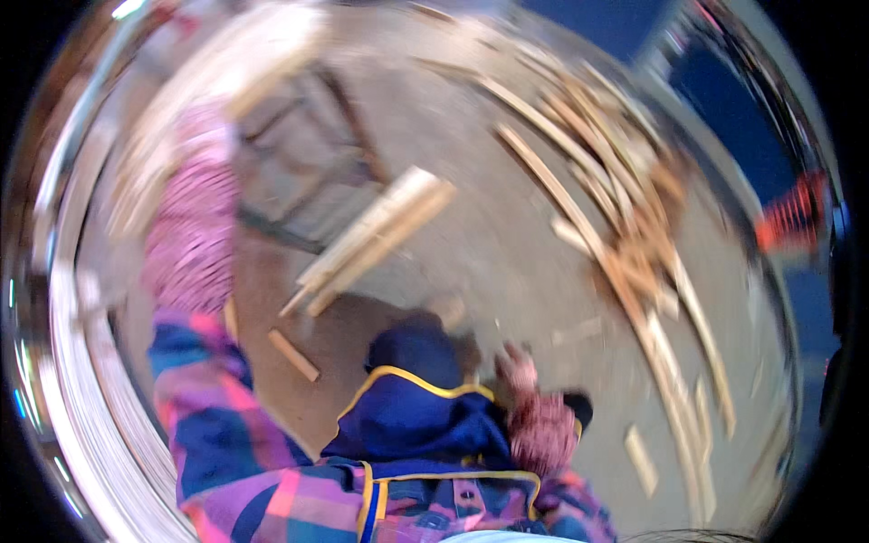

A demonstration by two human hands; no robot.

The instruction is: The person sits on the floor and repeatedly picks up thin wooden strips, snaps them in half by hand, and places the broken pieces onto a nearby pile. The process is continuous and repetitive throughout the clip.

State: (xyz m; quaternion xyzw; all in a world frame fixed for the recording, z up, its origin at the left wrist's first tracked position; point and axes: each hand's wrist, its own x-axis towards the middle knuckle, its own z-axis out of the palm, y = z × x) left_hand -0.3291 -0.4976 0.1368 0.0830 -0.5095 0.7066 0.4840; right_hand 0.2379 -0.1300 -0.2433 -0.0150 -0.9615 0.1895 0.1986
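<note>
Pale wooden boards [268,43] at upper left; left hand [207,125] at their edge, grip blurred, cannot tell. Right hand [517,367] beside navy apron [416,439], finger closure likewise unclear.

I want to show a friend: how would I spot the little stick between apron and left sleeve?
Start at the blue apron with yellow trim, then look left toward the plaid left sleeve. Between them, on the floor, lies the small wooden stick. It's shorter and thinner than the paler wood pieces above it in the picture.
</note>
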